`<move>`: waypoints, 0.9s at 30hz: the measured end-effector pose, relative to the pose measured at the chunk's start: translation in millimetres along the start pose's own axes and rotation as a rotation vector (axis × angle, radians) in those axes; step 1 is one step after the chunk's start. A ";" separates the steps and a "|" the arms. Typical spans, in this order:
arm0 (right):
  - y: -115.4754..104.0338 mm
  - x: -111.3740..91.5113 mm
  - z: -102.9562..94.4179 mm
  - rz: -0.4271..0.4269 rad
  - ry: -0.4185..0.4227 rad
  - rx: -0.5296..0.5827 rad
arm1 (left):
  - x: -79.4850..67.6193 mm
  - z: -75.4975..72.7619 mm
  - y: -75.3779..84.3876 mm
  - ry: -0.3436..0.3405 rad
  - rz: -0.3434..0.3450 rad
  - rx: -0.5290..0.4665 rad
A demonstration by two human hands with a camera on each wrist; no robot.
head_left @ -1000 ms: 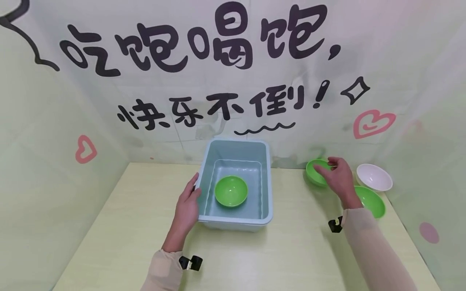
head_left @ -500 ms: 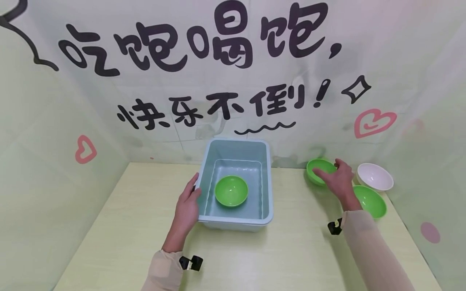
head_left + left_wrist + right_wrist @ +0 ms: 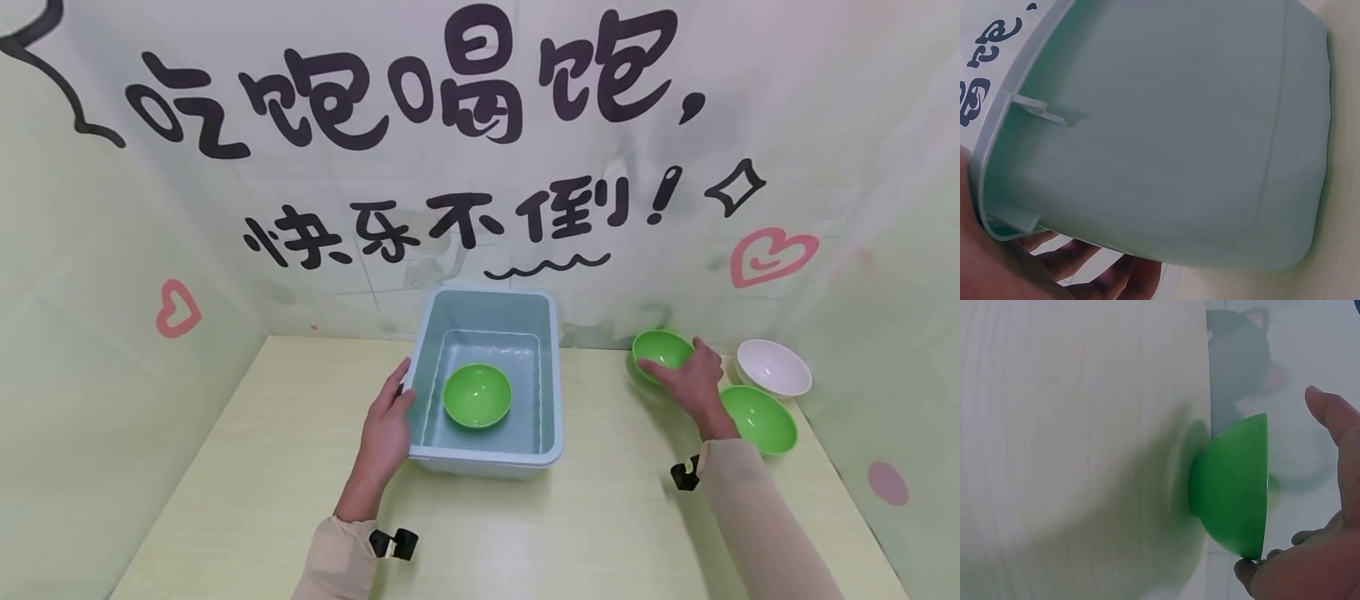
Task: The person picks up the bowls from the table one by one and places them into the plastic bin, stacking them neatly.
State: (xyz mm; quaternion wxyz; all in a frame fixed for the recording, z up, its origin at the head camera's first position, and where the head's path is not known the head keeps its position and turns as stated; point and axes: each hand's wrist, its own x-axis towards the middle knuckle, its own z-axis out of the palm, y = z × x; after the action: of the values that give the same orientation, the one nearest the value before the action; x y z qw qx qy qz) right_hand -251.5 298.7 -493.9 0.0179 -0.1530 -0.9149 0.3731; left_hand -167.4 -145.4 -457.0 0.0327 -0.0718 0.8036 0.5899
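My left hand (image 3: pixel 386 427) grips the left rim of a light blue plastic tub (image 3: pixel 491 457), thumb near the top edge. In the left wrist view the fingers (image 3: pixel 1110 278) curl along the wall of the tub (image 3: pixel 1166 137). A green bowl (image 3: pixel 477 397) sits upright inside it. To the right, my right hand (image 3: pixel 692 382) reaches over another green bowl (image 3: pixel 662 346) standing on the table. The right wrist view has the fingertips (image 3: pixel 1246 572) at one side of this bowl's rim (image 3: pixel 1235 484), while the thumb (image 3: pixel 1325 409) stays apart from it.
A larger green bowl (image 3: pixel 763 423) and a white bowl (image 3: pixel 772 367) stand by the table's right edge, close to my right forearm. Behind the pale wooden table (image 3: pixel 600 517) rises a wall sheet (image 3: pixel 360 183) with black lettering. Similar sheets flank both sides.
My right hand has lowered slightly, bringing its fingers and thumb closer to the green bowl at the back. My left hand and the tub have stayed in place.
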 end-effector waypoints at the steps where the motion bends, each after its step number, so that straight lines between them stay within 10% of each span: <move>1: 0.4 0.2 -0.1 0.009 -0.005 -0.004 | 0.0 0.1 0.1 0.001 -0.001 0.003; 27: 14.3 8.5 9.2 0.156 -0.103 -0.042 | -0.9 0.8 -0.2 0.010 -0.004 0.002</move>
State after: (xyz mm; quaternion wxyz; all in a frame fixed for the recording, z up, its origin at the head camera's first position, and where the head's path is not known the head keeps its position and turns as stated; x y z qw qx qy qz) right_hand -257.1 304.6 -511.1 -0.0614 -0.2047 -0.9076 0.3613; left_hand -166.5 -144.6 -457.3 0.0299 -0.0762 0.8043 0.5885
